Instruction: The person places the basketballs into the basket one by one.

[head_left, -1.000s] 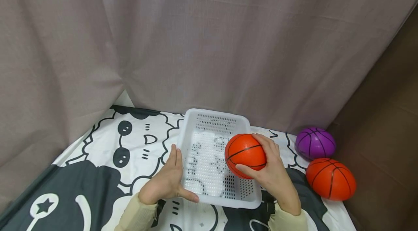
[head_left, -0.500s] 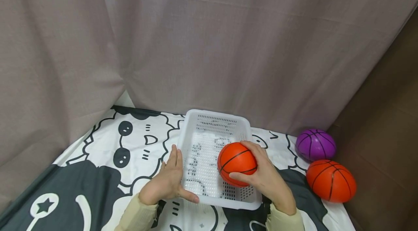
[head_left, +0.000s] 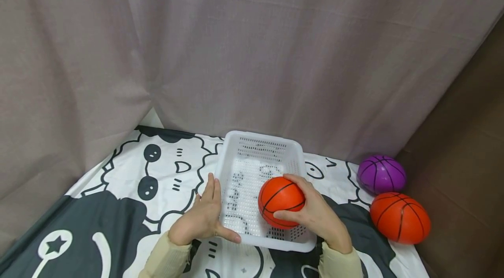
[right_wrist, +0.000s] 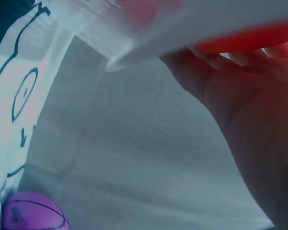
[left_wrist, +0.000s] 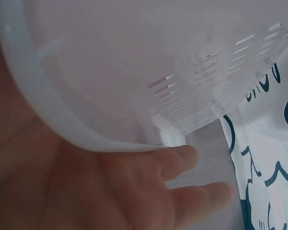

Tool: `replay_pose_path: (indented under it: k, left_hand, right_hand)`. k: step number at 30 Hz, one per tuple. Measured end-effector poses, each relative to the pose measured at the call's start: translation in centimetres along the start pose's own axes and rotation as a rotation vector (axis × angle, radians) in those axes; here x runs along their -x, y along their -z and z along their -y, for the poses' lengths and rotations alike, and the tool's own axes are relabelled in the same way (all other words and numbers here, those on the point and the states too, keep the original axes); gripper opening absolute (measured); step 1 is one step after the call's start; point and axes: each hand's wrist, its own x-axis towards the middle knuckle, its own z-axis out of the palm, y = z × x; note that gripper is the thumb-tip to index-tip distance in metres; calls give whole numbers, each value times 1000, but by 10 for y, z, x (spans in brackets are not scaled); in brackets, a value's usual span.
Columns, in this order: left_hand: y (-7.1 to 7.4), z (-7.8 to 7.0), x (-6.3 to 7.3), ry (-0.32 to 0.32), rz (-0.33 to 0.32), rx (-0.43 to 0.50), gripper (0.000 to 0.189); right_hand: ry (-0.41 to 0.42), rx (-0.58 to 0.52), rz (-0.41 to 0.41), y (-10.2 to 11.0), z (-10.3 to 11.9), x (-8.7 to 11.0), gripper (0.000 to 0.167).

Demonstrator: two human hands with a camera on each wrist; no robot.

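Orange is filling the grasp of my right hand (head_left: 316, 217), whose fingers are gripping a black-lined ball (head_left: 275, 203) from its right, the thumb lying across the near face. My left hand (head_left: 204, 217) is staying ungrasped: its fingers are lying straight along the left wall of a white plastic basket (head_left: 252, 182), the thumb stretching out at the near left corner.

The ball is sitting within the basket's outline, toward the near right; whether it is touching the perforated floor, I cannot tell. From my right wrist, its colour is showing beyond the rim and, pinkish, through the translucent wall. Pale yellow sleeves (head_left: 167, 256) are covering my forearms.

Under the basket a cloth (head_left: 165, 151) printed with cartoon faces is spreading. Well to the right, a second orange ball (head_left: 400, 219) is lying near the cloth's edge, and just behind it a purple ball (head_left: 382, 174) is sitting near the curtain (head_left: 252, 50), which is hanging grey-brown along the far side. A darker brown surface (head_left: 460, 182) is rising at the right.
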Motion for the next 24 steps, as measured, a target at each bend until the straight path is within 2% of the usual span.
replay_pose_path:
  k: [10,16,24]
  left_hand:
    - [-1,0,-2,-1,0,-11,157]
    - [0,0,-1,19,10,17,159]
    - [-1,0,-2,25,16,38,160]
  right_hand:
    - [-21,-22,46,-3,-3,-2,92]
    - [-27,-51,72,-4,-4,-2,94]
    - [62,-13,122,-4,-7,-1,90]
